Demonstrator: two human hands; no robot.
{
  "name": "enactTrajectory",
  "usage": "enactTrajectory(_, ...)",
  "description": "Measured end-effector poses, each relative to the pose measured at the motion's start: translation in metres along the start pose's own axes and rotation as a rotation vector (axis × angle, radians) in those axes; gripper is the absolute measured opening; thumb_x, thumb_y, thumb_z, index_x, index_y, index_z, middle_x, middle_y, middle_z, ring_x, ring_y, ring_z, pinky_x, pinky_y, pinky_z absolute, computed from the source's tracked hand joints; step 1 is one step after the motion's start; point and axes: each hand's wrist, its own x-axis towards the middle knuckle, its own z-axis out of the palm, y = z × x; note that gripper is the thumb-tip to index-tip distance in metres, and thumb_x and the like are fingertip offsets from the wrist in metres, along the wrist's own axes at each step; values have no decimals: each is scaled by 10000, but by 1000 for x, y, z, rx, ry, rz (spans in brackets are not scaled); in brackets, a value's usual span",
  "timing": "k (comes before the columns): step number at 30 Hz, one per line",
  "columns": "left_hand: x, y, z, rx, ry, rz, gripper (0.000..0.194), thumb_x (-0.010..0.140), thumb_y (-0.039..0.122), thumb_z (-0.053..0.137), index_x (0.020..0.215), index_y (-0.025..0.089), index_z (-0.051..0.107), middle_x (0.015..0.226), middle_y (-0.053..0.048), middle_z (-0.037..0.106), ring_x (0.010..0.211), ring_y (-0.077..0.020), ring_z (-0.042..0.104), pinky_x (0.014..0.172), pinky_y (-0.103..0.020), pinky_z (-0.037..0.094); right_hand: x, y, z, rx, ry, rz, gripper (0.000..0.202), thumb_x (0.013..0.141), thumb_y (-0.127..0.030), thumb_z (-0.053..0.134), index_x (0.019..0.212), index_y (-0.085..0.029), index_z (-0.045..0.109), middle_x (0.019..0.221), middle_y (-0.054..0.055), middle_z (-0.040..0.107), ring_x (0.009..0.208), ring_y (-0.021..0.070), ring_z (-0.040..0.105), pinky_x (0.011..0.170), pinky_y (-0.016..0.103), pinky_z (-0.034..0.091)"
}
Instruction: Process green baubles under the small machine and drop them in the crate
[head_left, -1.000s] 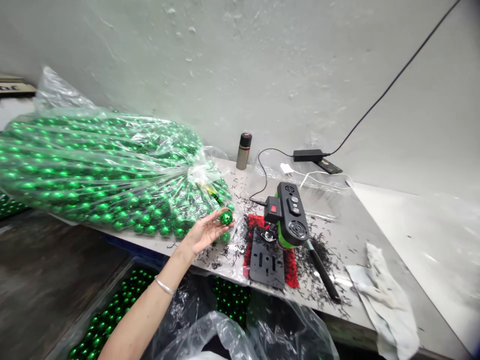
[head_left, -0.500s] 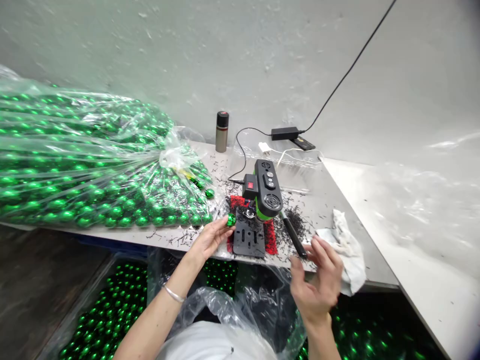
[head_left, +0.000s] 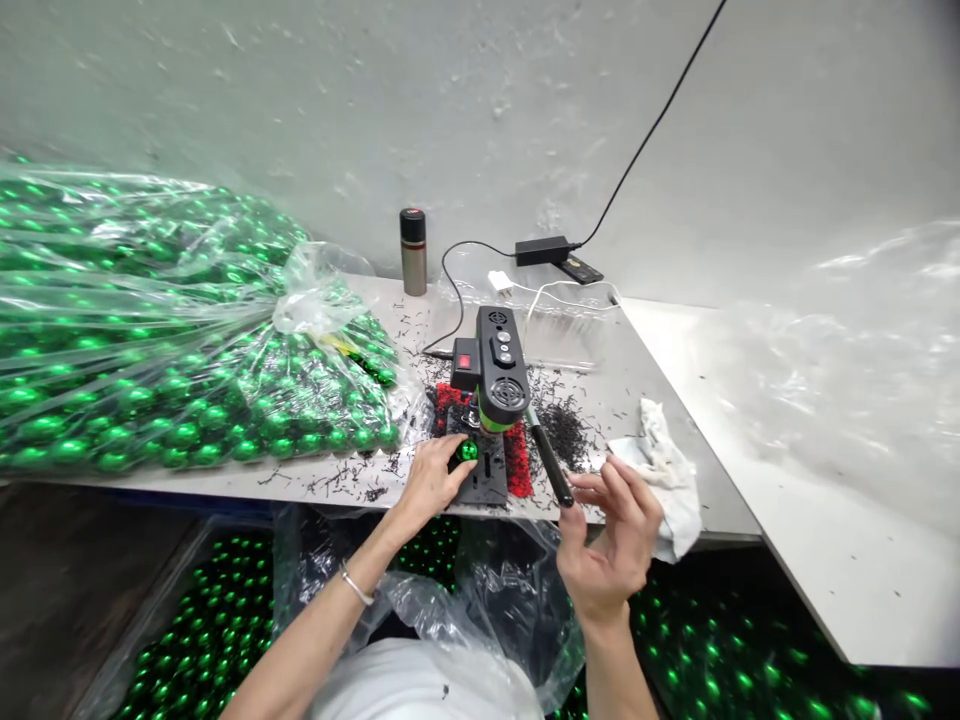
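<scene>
My left hand (head_left: 431,482) is closed on a shiny green ball (head_left: 468,451), with thumb and fingertips around its sides. The ball is over the black slotted plate (head_left: 491,488), just in front of the head of a small black machine (head_left: 502,365) with a green ring. My right hand (head_left: 611,540) is raised at the table's front edge with its fingers apart. Its thumb and forefinger are close to the end of a black handle (head_left: 551,467) lying beside the machine; whether they touch it I cannot tell.
A knotted clear bag (head_left: 187,360) full of green balls fills the left. Black scraps (head_left: 559,435) litter the table around a red mat (head_left: 519,465). A white cloth (head_left: 671,490), a bottle (head_left: 413,252) and a power adapter (head_left: 542,250) stand about. Below are more green balls (head_left: 217,600).
My left hand has brought the green ball rightward, from the plate's left edge to over the plate. My right hand has come closer to the black handle's end. The view has shifted slightly.
</scene>
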Motion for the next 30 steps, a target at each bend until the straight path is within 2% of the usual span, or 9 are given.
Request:
enactTrajectory(8, 7, 4, 1, 39, -47, 36, 360, 857, 299, 739, 1200, 192, 717, 1238, -128, 723, 1157, -313, 635, 1038, -466, 426, 1, -2, 2, 16, -5, -17, 599, 879, -108, 629, 1447, -224, 478, 1315, 148, 570, 856, 149, 683, 624, 268, 644)
enactTrajectory(11, 7, -2, 5, -40, -21, 30, 348, 836, 316, 766, 1171, 228, 735, 1188, -97, 746, 1119, -295, 641, 1040, -462, 418, 6, -3, 5, 24, -51, -96, 623, 848, -140, 683, 1436, -203, 487, 1280, 143, 599, 987, 198, 675, 670, 297, 652)
enactTrajectory(14, 5, -8, 9, -86, -12, 33, 358, 820, 311, 786, 1167, 238, 740, 1158, -89, 755, 1109, -291, 629, 1044, -473, 396, 16, -5, 11, 80, -132, -155, 530, 884, -203, 642, 1397, -163, 513, 1189, 142, 655, 1089, 244, 656, 709, 346, 649)
enactTrajectory(16, 3, -10, 11, -93, -17, 32, 353, 820, 318, 789, 1163, 251, 741, 1163, -82, 753, 1118, -289, 616, 1048, -479, 381, 25, -7, 16, 130, -170, -143, 374, 927, -238, 574, 1292, -155, 575, 1096, 128, 689, 1022, 232, 674, 688, 348, 629)
enactTrajectory(18, 2, -9, 12, -93, -15, 37, 351, 828, 331, 783, 1169, 258, 739, 1171, -78, 749, 1125, -287, 606, 1047, -478, 375, 32, -10, 22, 168, -185, -112, 180, 955, -234, 512, 1072, -171, 634, 931, 83, 696, 894, 200, 683, 662, 326, 592)
enactTrajectory(20, 1, -8, 12, -90, -9, 45, 357, 834, 340, 779, 1178, 251, 736, 1176, -85, 745, 1126, -288, 600, 1041, -474, 376, 35, -11, 29, 193, -187, -78, 166, 960, -184, 474, 843, -192, 593, 763, 27, 641, 763, 158, 654, 629, 288, 538)
enactTrajectory(22, 1, -6, 12, -86, -4, 52, 363, 832, 342, 783, 1177, 239, 737, 1179, -95, 742, 1126, -291, 596, 1035, -471, 379, 30, -9, 36, 207, -161, -51, 244, 950, -128, 455, 724, -200, 512, 670, -7, 566, 674, 127, 601, 587, 260, 473)
enactTrajectory(25, 1, -5, 11, -88, -3, 58, 360, 833, 353, 782, 1172, 239, 740, 1173, -96, 743, 1113, -290, 597, 1034, -472, 384, 12, -3, 47, 221, -80, -40, 282, 950, -124, 432, 680, -202, 460, 655, -8, 524, 625, 119, 535, 569, 267, 419)
enactTrajectory(30, 0, -7, 13, -97, 9, 70, 363, 841, 369, 772, 1180, 244, 737, 1159, -95, 743, 1103, -286, 600, 1027, -466, 397, -27, 16, 60, 185, -24, -95, 304, 971, -164, 376, 677, -208, 440, 682, -5, 526, 600, 117, 508, 673, 333, 475)
